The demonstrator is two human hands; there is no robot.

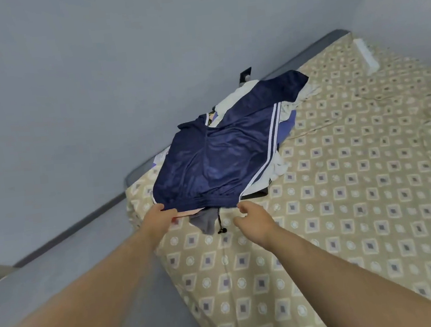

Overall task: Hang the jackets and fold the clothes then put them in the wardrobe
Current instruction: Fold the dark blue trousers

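Note:
A navy blue jacket point(216, 160) with white side stripes lies spread on top of a pile of clothes point(284, 166) at the bed's wall side. My left hand point(159, 218) pinches the jacket's bottom hem at its left corner. My right hand point(254, 217) sits at the hem's right corner with fingers curled and slightly apart, touching the edge but not clearly gripping it. A grey garment point(204, 221) and a black drawstring point(220, 222) poke out from under the hem, between my hands.
The bed point(346, 202) has a beige sheet with a diamond pattern. A grey-blue wall point(81, 84) runs along its left side, with a dark bed frame edge point(304, 54). A white long object point(366, 57) lies near the bed's far end.

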